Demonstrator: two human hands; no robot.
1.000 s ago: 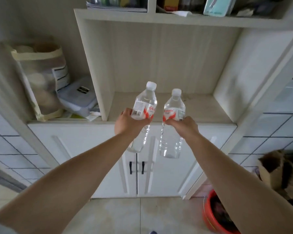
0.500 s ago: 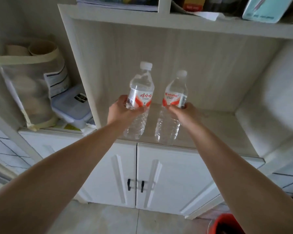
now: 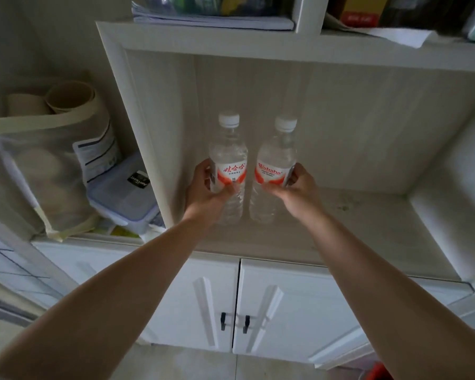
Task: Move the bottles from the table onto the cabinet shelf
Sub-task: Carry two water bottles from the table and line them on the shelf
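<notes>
Two clear plastic water bottles with white screw caps stand side by side inside the open compartment of the pale wood-grain cabinet shelf (image 3: 368, 229), near its left wall and close together without touching. The left bottle (image 3: 229, 157) wears a white and red-orange label with red Chinese characters; the right bottle (image 3: 275, 160) has a matching label printed with red Latin letters. Both are transparent, ribbed below the label, and upright, the right one leaning slightly. Their bases sit at or just above the shelf board; whether they rest on it cannot be told. The left hand (image 3: 207, 192) wraps the left bottle at label height, thumb across the front and fingers round the far side. The right hand (image 3: 295, 189) grips the right bottle the same way, thumb under the label. To the left, a translucent lidded plastic box (image 3: 124, 198) lies beside a mesh bag with cream trim (image 3: 39, 165). White double cabinet doors with black handles (image 3: 285, 311) sit below.
</notes>
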